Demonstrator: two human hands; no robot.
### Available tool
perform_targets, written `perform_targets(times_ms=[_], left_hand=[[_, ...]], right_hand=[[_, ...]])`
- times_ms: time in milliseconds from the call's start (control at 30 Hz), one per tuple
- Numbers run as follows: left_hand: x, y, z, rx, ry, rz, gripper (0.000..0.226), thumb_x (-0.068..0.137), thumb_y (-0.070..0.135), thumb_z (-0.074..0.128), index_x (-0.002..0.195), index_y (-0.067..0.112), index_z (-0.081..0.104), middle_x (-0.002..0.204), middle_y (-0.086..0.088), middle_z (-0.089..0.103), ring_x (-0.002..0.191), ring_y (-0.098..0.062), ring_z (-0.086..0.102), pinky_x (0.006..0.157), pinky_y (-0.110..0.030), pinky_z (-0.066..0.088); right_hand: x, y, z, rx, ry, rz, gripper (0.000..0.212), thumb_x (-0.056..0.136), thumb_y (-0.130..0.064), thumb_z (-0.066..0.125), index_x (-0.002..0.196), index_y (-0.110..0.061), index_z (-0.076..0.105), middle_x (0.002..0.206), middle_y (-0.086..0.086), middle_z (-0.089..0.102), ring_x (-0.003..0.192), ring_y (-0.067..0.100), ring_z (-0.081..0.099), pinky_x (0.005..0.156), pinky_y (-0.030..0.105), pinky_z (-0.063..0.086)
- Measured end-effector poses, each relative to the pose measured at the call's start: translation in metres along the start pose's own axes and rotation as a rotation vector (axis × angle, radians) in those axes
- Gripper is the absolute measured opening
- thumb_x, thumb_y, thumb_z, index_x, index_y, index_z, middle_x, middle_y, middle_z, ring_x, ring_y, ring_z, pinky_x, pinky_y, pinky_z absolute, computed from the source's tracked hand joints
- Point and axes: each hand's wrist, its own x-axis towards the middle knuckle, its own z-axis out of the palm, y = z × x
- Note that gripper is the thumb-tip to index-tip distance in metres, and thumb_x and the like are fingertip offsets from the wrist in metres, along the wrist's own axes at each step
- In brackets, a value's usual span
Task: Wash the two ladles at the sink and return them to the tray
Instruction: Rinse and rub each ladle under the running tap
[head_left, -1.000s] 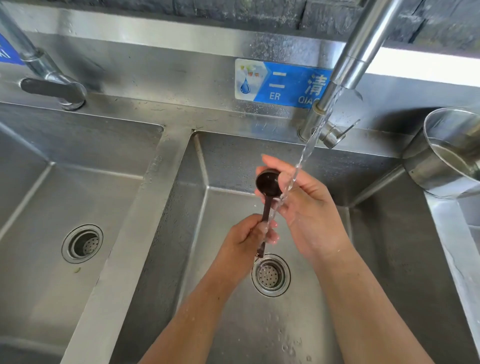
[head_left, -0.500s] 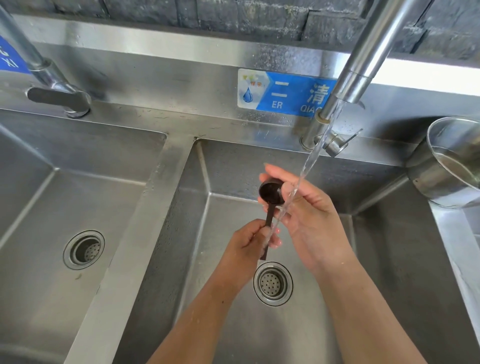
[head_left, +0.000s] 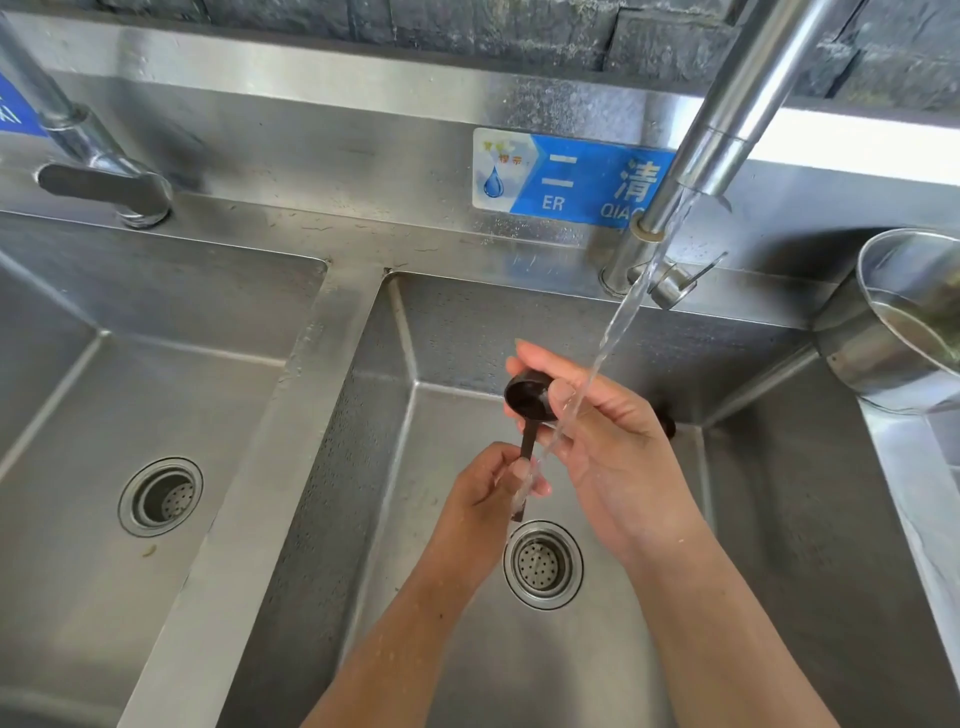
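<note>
Task looking early-to-mid: one small dark ladle (head_left: 529, 402) is getting rinsed over the middle sink basin (head_left: 597, 332), under the water stream (head_left: 618, 322) that is running from the faucet (head_left: 727, 130). Second ladle not showing anywhere in view, and neither is the tray, so cannot tell whether this is the first or the second one. Still left, as a judgement: finishing this rinse, washing the other ladle if not done, returning both to the tray.

Left hand (head_left: 493, 480) is pinching shut around the lower handle, with the handle tip poking out below the fingers toward 6 o'clock, just above the drain (head_left: 543, 565). Right hand (head_left: 608, 441) is closing on the bowl: fingers curling behind it, thumb pressing at the rim, looking like rubbing. The bowl is sitting at 12 o'clock from the left hand and at 9 to 10 o'clock from the right palm, mouth facing the camera. Water is running over the right thumb and down along the handle.

A steel pot (head_left: 904, 322) is sitting at 3 o'clock on the counter edge, well apart from the hands.
</note>
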Motion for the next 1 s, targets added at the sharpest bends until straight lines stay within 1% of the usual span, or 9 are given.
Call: perform_targets(times_ms=[100, 300, 400, 467, 567, 633, 800, 900, 1000], left_hand=[[0.002, 0.002, 0.003, 0.016, 0.008, 0.008, 0.019, 0.101, 0.017, 0.046, 0.094, 0.018, 0.063, 0.081, 0.005, 0.071, 0.081, -0.017, 0.061, 0.074, -0.038, 0.049], [0.008, 0.003, 0.011, 0.046, -0.036, 0.075, 0.022, 0.103, 0.011, 0.044, 0.104, 0.001, 0.064, 0.088, -0.010, 0.069, 0.083, -0.019, 0.060, 0.075, -0.031, 0.048], [0.017, 0.000, 0.019, 0.059, -0.009, 0.144, 0.025, 0.102, 0.011, 0.046, 0.097, -0.008, 0.063, 0.090, -0.028, 0.066, 0.078, -0.019, 0.059, 0.073, -0.025, 0.049], [0.025, -0.007, 0.024, 0.158, 0.046, 0.189, 0.027, 0.102, 0.022, 0.046, 0.092, 0.004, 0.064, 0.088, -0.020, 0.066, 0.076, -0.023, 0.059, 0.074, -0.034, 0.050], [0.033, -0.019, 0.029, 0.212, 0.042, 0.167, 0.027, 0.104, 0.033, 0.044, 0.091, 0.021, 0.065, 0.091, 0.003, 0.068, 0.089, -0.013, 0.062, 0.085, -0.035, 0.049], [0.037, -0.025, 0.034, 0.227, 0.003, 0.113, 0.029, 0.102, 0.042, 0.043, 0.093, 0.025, 0.065, 0.094, 0.005, 0.068, 0.093, -0.015, 0.062, 0.087, -0.039, 0.050], [0.031, -0.036, 0.054, 0.161, -0.059, 0.063, 0.030, 0.101, 0.030, 0.044, 0.080, 0.021, 0.063, 0.077, 0.001, 0.066, 0.075, -0.010, 0.060, 0.073, -0.018, 0.047], [0.027, -0.042, 0.069, 0.061, -0.028, -0.038, 0.027, 0.098, 0.024, 0.047, 0.077, 0.017, 0.064, 0.067, -0.002, 0.065, 0.065, -0.017, 0.059, 0.066, -0.030, 0.050], [0.029, -0.048, 0.085, -0.048, -0.023, -0.135, 0.026, 0.097, 0.010, 0.049, 0.077, 0.007, 0.065, 0.063, -0.011, 0.063, 0.055, -0.021, 0.056, 0.054, -0.030, 0.047]], right_hand=[[0.000, -0.001, -0.003, 0.006, 0.000, -0.006, 0.032, 0.101, -0.011, 0.047, 0.117, -0.021, 0.074, 0.114, 0.030, 0.066, 0.091, 0.038, 0.048, 0.080, 0.051, 0.030], [0.002, 0.001, -0.015, 0.019, 0.001, -0.016, 0.030, 0.093, -0.022, 0.055, 0.116, -0.020, 0.075, 0.106, 0.036, 0.063, 0.088, 0.041, 0.045, 0.065, 0.053, 0.031], [0.002, 0.003, -0.028, 0.037, -0.001, -0.030, 0.032, 0.095, -0.014, 0.050, 0.115, -0.019, 0.075, 0.107, 0.012, 0.073, 0.088, 0.038, 0.053, 0.080, 0.051, 0.032], [0.003, 0.005, -0.035, 0.072, 0.003, -0.039, 0.036, 0.095, -0.006, 0.045, 0.115, -0.013, 0.074, 0.109, 0.013, 0.071, 0.091, 0.035, 0.058, 0.086, 0.050, 0.032], [0.005, 0.007, -0.045, 0.110, 0.048, -0.038, 0.037, 0.093, -0.002, 0.042, 0.116, -0.005, 0.072, 0.108, 0.020, 0.066, 0.093, 0.039, 0.046, 0.086, 0.050, 0.029], [0.006, 0.007, -0.052, 0.101, 0.071, -0.030, 0.037, 0.093, -0.005, 0.042, 0.117, -0.004, 0.070, 0.111, 0.018, 0.067, 0.093, 0.041, 0.047, 0.087, 0.050, 0.032], [0.007, 0.009, -0.076, 0.094, 0.107, 0.019, 0.035, 0.098, -0.002, 0.045, 0.127, -0.010, 0.064, 0.128, 0.019, 0.064, 0.110, 0.032, 0.064, 0.102, 0.046, 0.048], [0.012, 0.021, -0.094, 0.163, 0.174, 0.078, 0.046, 0.096, 0.009, 0.043, 0.135, -0.012, 0.057, 0.119, 0.017, 0.067, 0.109, 0.036, 0.067, 0.095, 0.041, 0.054], [0.011, 0.036, -0.113, 0.207, 0.275, 0.159, 0.046, 0.097, 0.006, 0.046, 0.139, -0.012, 0.050, 0.114, 0.014, 0.068, 0.101, 0.039, 0.070, 0.089, 0.040, 0.058]])
